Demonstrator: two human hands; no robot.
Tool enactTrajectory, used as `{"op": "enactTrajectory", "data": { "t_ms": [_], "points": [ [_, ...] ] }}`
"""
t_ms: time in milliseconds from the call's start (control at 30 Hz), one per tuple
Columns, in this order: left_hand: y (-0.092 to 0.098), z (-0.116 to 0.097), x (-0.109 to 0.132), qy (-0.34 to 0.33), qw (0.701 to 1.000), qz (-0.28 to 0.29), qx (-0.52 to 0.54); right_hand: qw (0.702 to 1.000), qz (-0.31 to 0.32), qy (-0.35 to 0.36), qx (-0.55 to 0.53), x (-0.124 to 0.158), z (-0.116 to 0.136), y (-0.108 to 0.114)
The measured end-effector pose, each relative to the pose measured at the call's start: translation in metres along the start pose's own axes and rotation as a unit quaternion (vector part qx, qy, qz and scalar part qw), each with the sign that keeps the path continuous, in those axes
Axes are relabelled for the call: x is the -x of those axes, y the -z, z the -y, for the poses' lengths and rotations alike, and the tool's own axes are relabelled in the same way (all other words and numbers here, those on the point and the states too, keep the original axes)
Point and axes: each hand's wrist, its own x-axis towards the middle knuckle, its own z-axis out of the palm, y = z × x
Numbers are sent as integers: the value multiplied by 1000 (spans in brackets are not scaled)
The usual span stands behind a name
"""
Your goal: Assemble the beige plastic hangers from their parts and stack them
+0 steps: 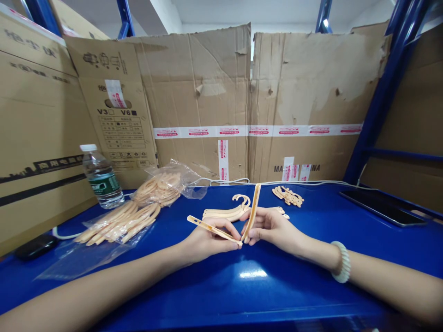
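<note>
My left hand [211,237] is closed on a beige plastic hanger arm [204,224] that slants down to the right. In my right hand [268,228], a second hanger arm [255,203] is pinched and stands nearly upright. Their lower ends meet, or nearly meet, between my fingertips; whether they are joined I cannot tell. Just behind my hands lie hangers [221,213] with a hook [242,199] showing, partly hidden by my fingers. A small pile of loose beige hooks [289,196] rests farther back on the right.
Plastic bags of beige hanger pieces [119,221] lie at the left of the blue table [249,295], near a water bottle [102,180] and a black device [36,246]. A dark tablet or phone [382,207] lies at right. Cardboard sheets [204,101] and a white cable [304,183] line the back.
</note>
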Motion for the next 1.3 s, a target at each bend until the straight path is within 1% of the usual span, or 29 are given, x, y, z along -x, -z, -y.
{"op": "enactTrajectory", "data": {
  "t_ms": [100,300,600,833,1000,1133,1300],
  "points": [
    [-2,1,-1,7,1000,-8,3,1000,5,5,4,1,1,-1],
    [-3,5,-2,5,999,1,43,1000,4,12,11,3,2,-3],
    [-3,3,-2,2,999,-5,50,999,-17,26,42,6,3,-6],
    [-3,4,-2,22,998,-33,46,997,-31,45,57,5,0,-9],
    [-4,3,-3,41,995,-70,64,996,-38,50,56,5,-1,-11],
    [-5,1,-4,49,992,-84,80,995,-49,54,66,3,-3,-12],
    [-5,0,-4,39,993,-65,92,994,-60,56,73,0,-6,-12]
  ]
}}
